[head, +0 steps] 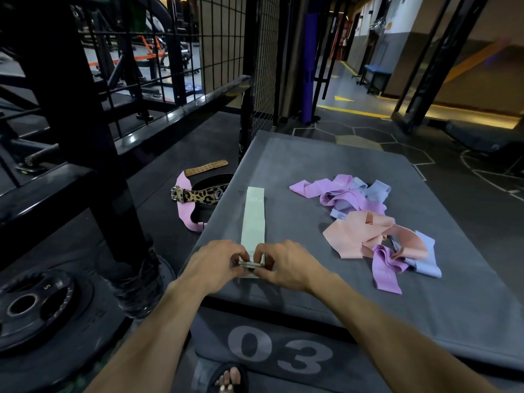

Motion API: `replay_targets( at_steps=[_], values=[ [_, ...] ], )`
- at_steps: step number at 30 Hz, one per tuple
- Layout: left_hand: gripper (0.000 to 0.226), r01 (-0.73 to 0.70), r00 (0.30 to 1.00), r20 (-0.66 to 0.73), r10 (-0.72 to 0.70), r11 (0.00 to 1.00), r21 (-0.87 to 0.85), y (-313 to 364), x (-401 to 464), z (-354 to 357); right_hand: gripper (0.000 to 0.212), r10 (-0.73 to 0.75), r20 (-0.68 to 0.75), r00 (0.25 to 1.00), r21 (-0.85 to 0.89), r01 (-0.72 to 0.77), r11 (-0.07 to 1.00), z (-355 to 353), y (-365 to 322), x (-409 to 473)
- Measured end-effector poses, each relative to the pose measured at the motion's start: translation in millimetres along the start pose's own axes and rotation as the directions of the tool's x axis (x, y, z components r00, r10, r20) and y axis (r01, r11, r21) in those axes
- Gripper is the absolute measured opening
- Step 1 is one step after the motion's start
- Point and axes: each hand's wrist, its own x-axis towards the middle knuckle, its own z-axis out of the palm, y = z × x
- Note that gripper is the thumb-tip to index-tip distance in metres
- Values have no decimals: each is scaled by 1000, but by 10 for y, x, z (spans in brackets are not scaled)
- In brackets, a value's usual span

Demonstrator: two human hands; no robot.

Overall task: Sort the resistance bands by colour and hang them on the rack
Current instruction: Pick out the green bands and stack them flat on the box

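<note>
**Both hands pinch the near end of the green band**

A black iron weight plate point(34, 304) lies on the floor well left of the fingers. The left hand point(217, 263) and right hand point(286, 265), fingertips curled and almost touching, pinch the folded near end of a flat pale-green rubber resistance band point(253, 219), which stretches away from them across the grey padded box point(312, 160). Right of the fingers lies a tangled heap of purple, blue and peach bands point(365, 219).

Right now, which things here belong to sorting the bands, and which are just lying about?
For the job: green band, gripped by left hand and right hand; band pile; mat.
Lying about: leopard belt, tan strap, weight plate.
</note>
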Motion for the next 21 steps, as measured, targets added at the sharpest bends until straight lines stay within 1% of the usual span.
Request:
replay_targets(
  at_steps=[2,4,6,8,9,11,13,15,19,21],
  values=[
    [25,0,999,44,1,1000,-6,-21,4,-10,21,-16,11,1000,1,16,1000,10,15,-7],
    [29,16,997,81,-12,999,-51,-51,-2,-21,26,-26,21,999,3,26,1000,17,36,-11],
    [29,40,996,80,-32,994,-99,-74,0,-24,33,-20,32,999,6,20,1000,19,55,-3],
    [29,61,995,85,-50,990,-129,-76,21,-16,44,15,28,999,24,-16,1000,5,85,29],
    [27,75,994,85,-64,987,-141,-72,38,-4,49,48,18,999,56,-49,997,3,111,50],
    [23,116,992,60,-108,981,-154,-63,90,31,44,143,10,990,211,-142,967,-7,159,129],
    [20,165,986,19,-164,975,-149,-41,158,73,33,272,15,962,414,-254,874,-1,216,251],
    [24,217,974,-27,-225,959,-182,-7,235,97,28,399,28,916,523,-354,775,5,236,394],
    [26,262,949,-107,-297,930,-258,56,411,141,35,551,67,832,563,-487,668,36,302,712],
    [27,237,947,-145,-285,930,-282,91,502,166,39,578,64,813,534,-518,669,51,364,841]
  ],
)
